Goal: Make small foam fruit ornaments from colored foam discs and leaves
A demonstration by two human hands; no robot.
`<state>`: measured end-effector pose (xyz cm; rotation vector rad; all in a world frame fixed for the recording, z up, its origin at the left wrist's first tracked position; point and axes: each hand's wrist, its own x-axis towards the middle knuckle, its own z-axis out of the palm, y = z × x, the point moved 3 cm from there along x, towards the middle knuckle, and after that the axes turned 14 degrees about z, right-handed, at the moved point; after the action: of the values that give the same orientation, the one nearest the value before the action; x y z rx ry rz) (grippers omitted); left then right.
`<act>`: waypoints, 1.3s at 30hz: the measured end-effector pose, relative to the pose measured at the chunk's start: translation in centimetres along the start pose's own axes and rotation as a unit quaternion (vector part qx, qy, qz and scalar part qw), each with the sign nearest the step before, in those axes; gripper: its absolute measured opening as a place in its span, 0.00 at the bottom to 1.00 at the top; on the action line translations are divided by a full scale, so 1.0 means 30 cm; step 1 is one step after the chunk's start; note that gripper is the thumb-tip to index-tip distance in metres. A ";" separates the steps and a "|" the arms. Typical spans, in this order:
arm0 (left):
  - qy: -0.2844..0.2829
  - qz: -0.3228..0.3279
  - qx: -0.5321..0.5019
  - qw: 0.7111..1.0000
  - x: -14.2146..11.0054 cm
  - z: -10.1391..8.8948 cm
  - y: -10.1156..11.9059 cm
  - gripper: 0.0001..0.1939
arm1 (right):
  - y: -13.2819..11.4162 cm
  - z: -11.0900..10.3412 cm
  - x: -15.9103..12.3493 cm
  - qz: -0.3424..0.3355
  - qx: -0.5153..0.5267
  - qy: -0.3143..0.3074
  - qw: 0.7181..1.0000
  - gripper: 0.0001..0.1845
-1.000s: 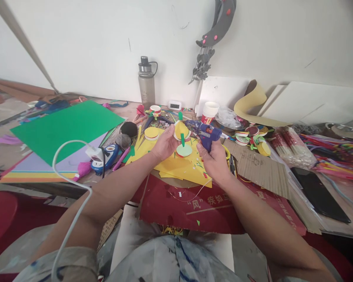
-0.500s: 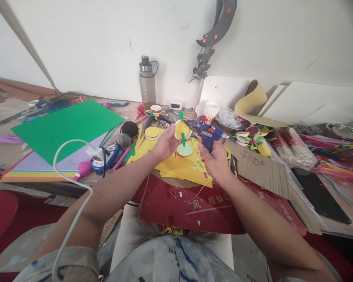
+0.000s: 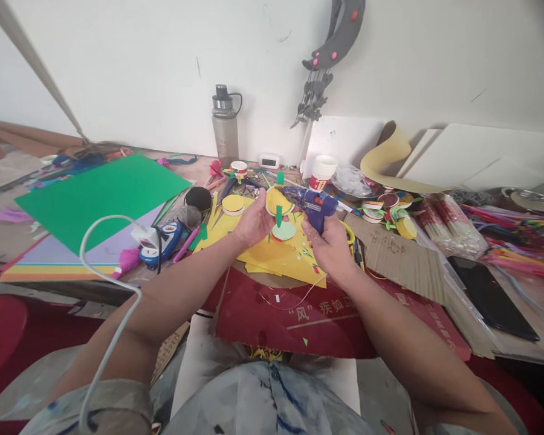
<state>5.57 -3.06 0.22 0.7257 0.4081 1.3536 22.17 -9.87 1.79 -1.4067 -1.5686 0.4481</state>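
Observation:
My left hand [image 3: 255, 222] is closed on the edge of a small round yellow paper piece [image 3: 277, 199] with a pale rim. Green strips stick out of it at top and bottom. My right hand [image 3: 330, 244] grips a blue hot glue gun [image 3: 320, 208], its nozzle over the yellow face; whether the tip touches cannot be made out. Below the held piece, a pale green paper disc [image 3: 284, 231] lies on yellow paper sheets [image 3: 263, 260] strewn with scraps. A yellow-topped round piece [image 3: 233, 205] rests to the left of my left hand.
A red printed board [image 3: 290, 326] lies at the near edge. Green card [image 3: 104, 193] and a blue power strip [image 3: 165, 241] with a white cable sit left. A bottle [image 3: 225, 130], paper cups [image 3: 323, 172], corrugated cardboard [image 3: 401, 260] and a black phone [image 3: 492, 299] surround the work.
The glue gun has shifted slightly left and down over the yellow piece, its body tilting a little. My left hand keeps its hold, with the piece turned slightly.

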 end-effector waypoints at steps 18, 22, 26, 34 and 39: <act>-0.003 0.011 0.001 1.000 0.000 0.013 0.015 0.29 | -0.018 0.017 -0.007 -0.035 -0.052 -0.051 0.997 0.26; -0.018 -0.023 0.000 1.000 -0.005 0.013 0.005 0.29 | 0.000 0.005 0.003 -0.009 -0.063 -0.013 0.998 0.28; -0.022 -0.039 0.006 0.999 -0.005 0.007 -0.002 0.30 | -0.013 0.011 -0.005 -0.031 -0.068 -0.038 0.996 0.28; -0.026 -0.022 0.024 0.999 0.003 0.001 -0.004 0.29 | -0.027 0.002 -0.006 -0.029 -0.091 -0.026 0.995 0.25; -0.016 0.002 0.031 0.999 0.008 0.003 0.007 0.31 | -0.040 0.012 -0.016 -0.067 -0.100 -0.036 0.992 0.23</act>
<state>5.52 -2.84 0.45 0.7984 0.4260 1.3362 21.16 -10.52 2.36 -1.4369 -1.7943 0.2708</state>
